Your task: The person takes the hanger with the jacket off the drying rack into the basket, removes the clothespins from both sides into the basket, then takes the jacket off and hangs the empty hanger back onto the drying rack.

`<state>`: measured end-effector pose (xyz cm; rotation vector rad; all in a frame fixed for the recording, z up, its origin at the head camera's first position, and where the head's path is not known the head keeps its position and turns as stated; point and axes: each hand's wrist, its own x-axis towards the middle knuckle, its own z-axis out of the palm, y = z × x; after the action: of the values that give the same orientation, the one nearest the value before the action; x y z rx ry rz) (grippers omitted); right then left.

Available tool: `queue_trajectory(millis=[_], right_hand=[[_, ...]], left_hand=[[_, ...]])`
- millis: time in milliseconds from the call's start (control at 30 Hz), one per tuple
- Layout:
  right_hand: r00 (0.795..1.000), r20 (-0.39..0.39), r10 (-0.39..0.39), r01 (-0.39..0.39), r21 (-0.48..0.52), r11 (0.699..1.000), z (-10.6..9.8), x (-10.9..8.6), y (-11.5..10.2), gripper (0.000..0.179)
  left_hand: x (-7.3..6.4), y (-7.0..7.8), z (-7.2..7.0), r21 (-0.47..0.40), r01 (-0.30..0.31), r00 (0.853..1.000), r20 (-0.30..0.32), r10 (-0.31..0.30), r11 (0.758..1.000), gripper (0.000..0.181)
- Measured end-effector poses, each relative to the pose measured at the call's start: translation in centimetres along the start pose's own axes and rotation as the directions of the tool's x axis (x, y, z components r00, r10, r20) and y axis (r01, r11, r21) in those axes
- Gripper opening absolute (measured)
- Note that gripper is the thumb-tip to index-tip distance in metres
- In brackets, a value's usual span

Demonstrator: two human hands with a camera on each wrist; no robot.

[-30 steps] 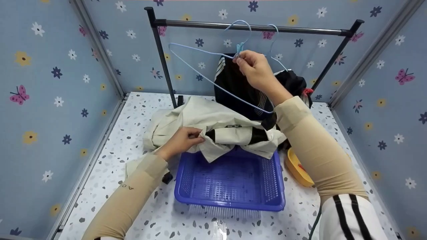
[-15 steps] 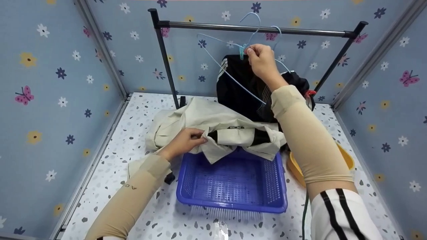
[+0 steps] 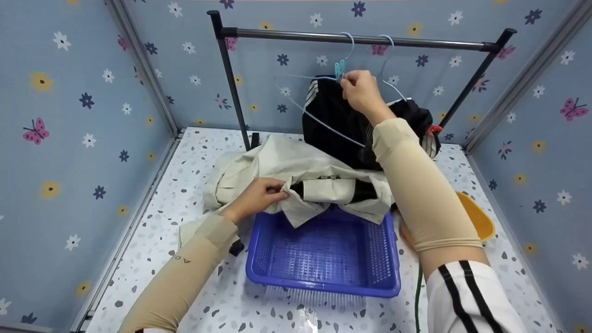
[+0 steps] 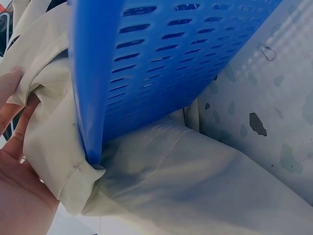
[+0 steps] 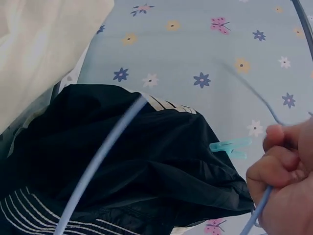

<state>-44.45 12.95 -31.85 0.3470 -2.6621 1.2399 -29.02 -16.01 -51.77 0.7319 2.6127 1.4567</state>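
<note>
My right hand (image 3: 363,92) pinches a light blue wire clothes hanger (image 3: 323,126) near the base of its hook. The hook's top lies against the rack's rail (image 3: 286,34); I cannot tell whether it rests on it. A teal clothespin (image 3: 339,68) is at the hanger's neck, beside my fingertips. My left hand (image 3: 256,198) holds the edge of a cream garment (image 3: 296,159) between thumb and fingers. That garment drapes over the back of a blue plastic basket (image 3: 319,249), its opening showing a black lining. In the left wrist view, its cloth (image 4: 161,176) also lies under the basket.
Behind the hanger, black clothing (image 3: 323,111) with white stripes hangs from the rack, near a second blue hanger (image 3: 393,89). A yellow tray (image 3: 476,217) is partly hidden by my right forearm. Flowered wall panels (image 3: 74,175) enclose the speckled table (image 3: 162,203).
My right hand has shifted right with the hanger, rising and then lowering, and the hook has come to the rail. My left hand keeps its hold on the cream garment.
</note>
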Motion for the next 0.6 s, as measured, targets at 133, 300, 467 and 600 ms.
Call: queue_trajectory(millis=[133,300,467,600], right_hand=[[0.997,0.072,-0.03,0.032,-0.028,0.999,0.3,-0.1,0.2,0.024],[0.989,0.145,-0.023,0.034,-0.076,0.997,0.2,-0.6,0.5,0.046],[0.986,0.166,-0.014,0.031,-0.104,0.994,-0.6,-1.4,1.0,0.05],[0.986,0.165,-0.014,0.037,-0.136,0.99,-1.7,-2.3,1.6,0.049]], left_hand=[[0.0,0.0,0.0,-0.004,-0.002,1.0,-0.003,0.002,1.0,0.021],[0.0,0.0,-0.1,0.012,-0.026,1.0,-0.003,0.026,1.0,0.022],[-0.4,0.2,-0.3,0.02,-0.03,0.999,0.016,0.03,0.999,0.044],[-0.5,0.7,-0.5,0.055,-0.006,0.998,0.063,0.002,0.998,0.069]])
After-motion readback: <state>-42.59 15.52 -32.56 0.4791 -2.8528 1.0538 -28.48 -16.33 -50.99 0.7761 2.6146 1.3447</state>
